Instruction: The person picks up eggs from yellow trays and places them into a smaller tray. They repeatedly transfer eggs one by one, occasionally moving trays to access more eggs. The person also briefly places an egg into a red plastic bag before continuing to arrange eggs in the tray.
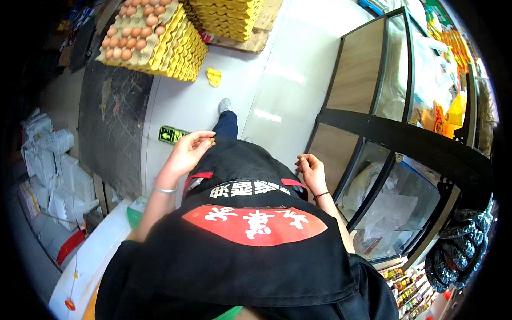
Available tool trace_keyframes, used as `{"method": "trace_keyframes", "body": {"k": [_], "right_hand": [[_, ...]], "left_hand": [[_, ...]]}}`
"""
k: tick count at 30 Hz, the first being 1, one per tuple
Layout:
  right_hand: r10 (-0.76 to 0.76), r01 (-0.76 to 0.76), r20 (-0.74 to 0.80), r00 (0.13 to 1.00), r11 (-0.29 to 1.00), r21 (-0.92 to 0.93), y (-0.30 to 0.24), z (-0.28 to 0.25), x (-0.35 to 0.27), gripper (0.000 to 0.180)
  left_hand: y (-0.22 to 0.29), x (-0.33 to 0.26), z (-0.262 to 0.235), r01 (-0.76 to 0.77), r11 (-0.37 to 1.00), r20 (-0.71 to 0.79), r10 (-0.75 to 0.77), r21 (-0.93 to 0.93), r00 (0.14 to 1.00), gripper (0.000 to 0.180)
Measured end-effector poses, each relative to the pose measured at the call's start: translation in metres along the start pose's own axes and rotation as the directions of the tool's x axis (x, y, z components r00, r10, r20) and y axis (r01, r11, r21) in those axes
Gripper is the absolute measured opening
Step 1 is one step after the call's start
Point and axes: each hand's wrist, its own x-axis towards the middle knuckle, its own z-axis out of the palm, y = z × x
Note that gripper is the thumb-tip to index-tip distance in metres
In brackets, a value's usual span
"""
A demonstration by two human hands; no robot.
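Observation:
My left hand [191, 151], with a silver bangle at its wrist, is held in front of my waist, left of centre. Its thumb and fingers are pinched around a small yellowish-brown bit [212, 141], too small to name. On the other side of my body hangs my right hand [312, 169], with a dark band around the wrist. Its fingers are curled in against the thumb, and I cannot make out anything between them. Both hands are in the air beside my black apron [245, 154], which carries a red patch [261, 225].
A tall stack of yellow egg trays [178, 50], brown eggs on top, stands ahead on the left; more trays [229, 18] sit on a wooden pallet [261, 37]. A torn yellow scrap [214, 77] lies on the floor. Black-framed glass cabinets [368, 122] line my right; a white counter [88, 261] is at left.

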Motion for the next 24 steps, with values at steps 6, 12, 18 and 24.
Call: {"method": "trace_keyframes", "body": {"k": [6, 12, 18, 24], "right_hand": [[-0.027, 0.021, -0.056, 0.998, 0.995, -0.1, -0.057, 0.034, 0.055, 0.016], [-0.192, 0.198, 0.049, 0.98, 0.96, -0.198, -0.147, 0.088, 0.126, 0.019], [-0.319, 0.34, 0.126, 0.939, 0.914, -0.219, -0.263, 0.145, 0.166, 0.019], [-0.294, 0.348, 0.19, 0.937, 0.847, -0.402, -0.333, 0.171, 0.194, 0.021]], "left_hand": [[0.005, 0.067, -0.08, -0.123, 0.982, -0.406, 0.057, -0.14, 0.912, 0.037], [0.028, 0.102, -0.187, -0.3, 0.876, -0.738, -0.088, -0.377, 0.669, 0.042], [0.021, 0.134, -0.231, -0.332, 0.9, -0.869, -0.093, -0.282, 0.486, 0.046], [0.069, 0.156, -0.217, -0.479, 0.861, -0.874, 0.093, -0.169, 0.476, 0.039]]}}
